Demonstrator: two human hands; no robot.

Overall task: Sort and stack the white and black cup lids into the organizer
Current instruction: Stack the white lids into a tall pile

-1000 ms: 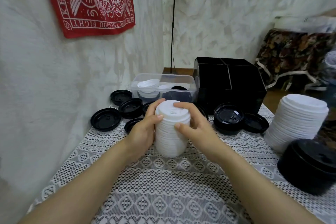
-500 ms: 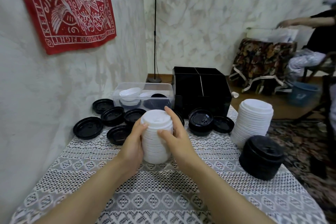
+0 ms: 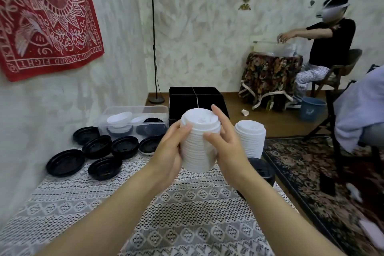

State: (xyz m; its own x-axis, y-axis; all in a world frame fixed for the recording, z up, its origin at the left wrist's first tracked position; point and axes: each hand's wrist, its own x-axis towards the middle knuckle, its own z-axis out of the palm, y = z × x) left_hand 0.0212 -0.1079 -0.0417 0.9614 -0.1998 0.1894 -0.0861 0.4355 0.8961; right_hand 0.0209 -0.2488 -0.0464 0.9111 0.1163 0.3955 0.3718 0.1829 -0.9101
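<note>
A tall stack of white lids [image 3: 198,141] hangs above the lace-covered table [image 3: 187,214], gripped from both sides. My left hand [image 3: 169,151] wraps its left side and my right hand [image 3: 227,147] wraps its right side. Behind the stack stands the black organizer [image 3: 195,97] with its divided compartments. A second stack of white lids [image 3: 251,137] stands to the right, and a black lid stack [image 3: 262,170] sits below it, partly hidden by my right wrist. Several loose black lids [image 3: 97,151] lie on the table's left.
A clear plastic bin [image 3: 133,120] with white and black lids stands left of the organizer. The wall runs along the table's left. A floor lamp [image 3: 154,48] stands behind. Right of the table are a patterned rug [image 3: 311,162], a chair and a seated person [image 3: 328,41].
Both hands have lifted the white lid stack off the table and carried it up toward the organizer. The view has tilted up and to the right.
</note>
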